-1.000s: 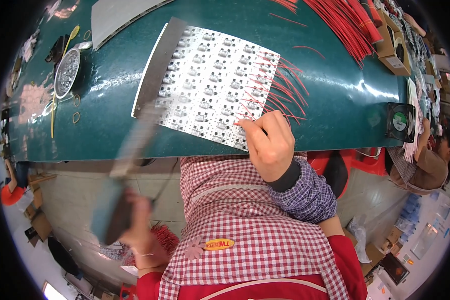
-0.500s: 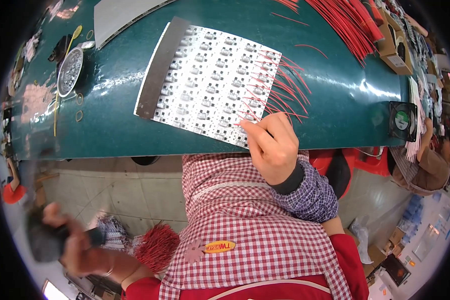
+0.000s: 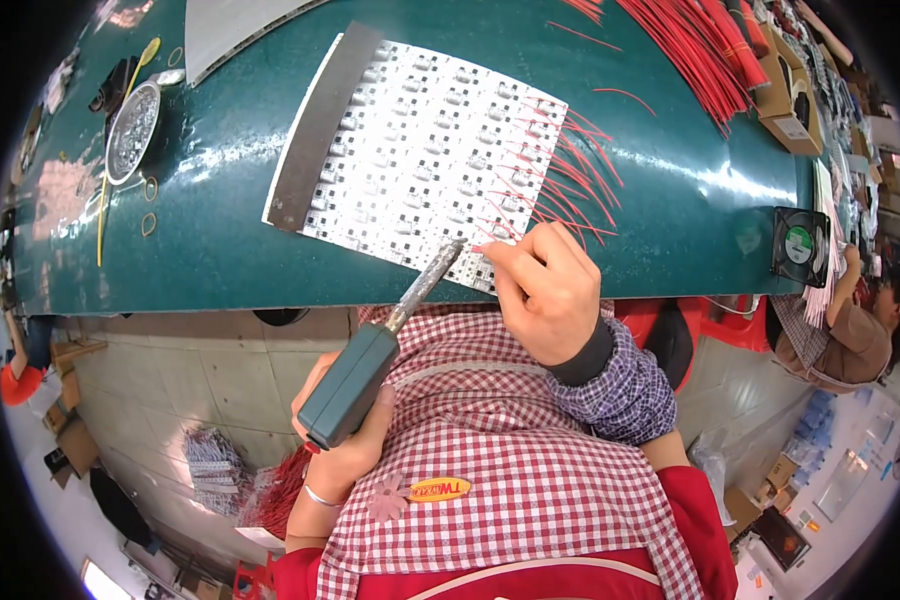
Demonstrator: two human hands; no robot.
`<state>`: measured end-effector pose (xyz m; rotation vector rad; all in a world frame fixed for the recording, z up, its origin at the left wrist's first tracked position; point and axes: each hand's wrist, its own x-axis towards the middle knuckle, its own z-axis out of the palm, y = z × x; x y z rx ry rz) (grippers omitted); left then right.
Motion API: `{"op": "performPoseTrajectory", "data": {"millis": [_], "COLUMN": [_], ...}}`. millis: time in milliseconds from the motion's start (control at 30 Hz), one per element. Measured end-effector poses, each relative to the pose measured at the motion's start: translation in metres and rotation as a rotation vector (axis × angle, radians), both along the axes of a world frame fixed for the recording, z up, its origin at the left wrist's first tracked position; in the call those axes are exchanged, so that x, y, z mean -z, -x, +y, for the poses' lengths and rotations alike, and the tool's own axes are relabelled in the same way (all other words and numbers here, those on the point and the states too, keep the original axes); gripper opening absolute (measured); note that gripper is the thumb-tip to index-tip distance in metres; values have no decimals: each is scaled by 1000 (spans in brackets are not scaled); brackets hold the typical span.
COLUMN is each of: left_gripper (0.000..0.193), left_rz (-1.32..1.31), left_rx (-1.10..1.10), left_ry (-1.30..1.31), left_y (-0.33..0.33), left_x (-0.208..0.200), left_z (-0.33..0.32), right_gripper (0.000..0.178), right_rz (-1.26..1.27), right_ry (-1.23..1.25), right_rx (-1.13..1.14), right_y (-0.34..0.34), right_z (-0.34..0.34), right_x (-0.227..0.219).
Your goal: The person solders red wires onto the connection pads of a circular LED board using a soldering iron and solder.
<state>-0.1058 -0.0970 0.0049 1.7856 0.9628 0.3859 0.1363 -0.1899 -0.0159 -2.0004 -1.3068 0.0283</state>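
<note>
A white panel of circuit boards (image 3: 420, 150) with rows of small dark and silvery parts lies on the green table, a dark strip (image 3: 325, 130) along its left side. Red wires (image 3: 590, 170) stick out from its right edge. My left hand (image 3: 360, 440) grips a dark green soldering gun (image 3: 353, 385). The gun's metal tip reaches the panel's near edge, close to my right fingertips; whether it touches is hard to see. Over the panel's near right corner, my right hand (image 3: 550, 290) is closed in a pinch on a thin red wire (image 3: 478, 249).
A metal bowl (image 3: 133, 132) of small parts stands at the left, beside a yellow stick and rubber bands. Far right lie bundled red wires (image 3: 685, 50) and an open cardboard box (image 3: 790, 95). A small black fan (image 3: 800, 245) stands at the right edge, near another person (image 3: 850, 330).
My left hand has swung from the lower left up to the panel with the soldering gun. My right hand stays nearly in place. The view has shifted slightly.
</note>
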Motion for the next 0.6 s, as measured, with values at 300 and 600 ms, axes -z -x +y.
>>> {"op": "performPoseTrajectory", "data": {"millis": [300, 600], "left_gripper": [22, 21], "left_rz": [-70, -35], "left_rx": [72, 149], "left_ry": [-188, -226], "left_y": [-7, -13], "left_x": [2, -9], "left_z": [4, 10], "right_gripper": [24, 21], "right_rz": [-23, -77], "right_ry": [28, 74], "right_rx": [1, -23], "right_y": [3, 3], "right_z": [3, 3], "right_x": [-2, -4]}}
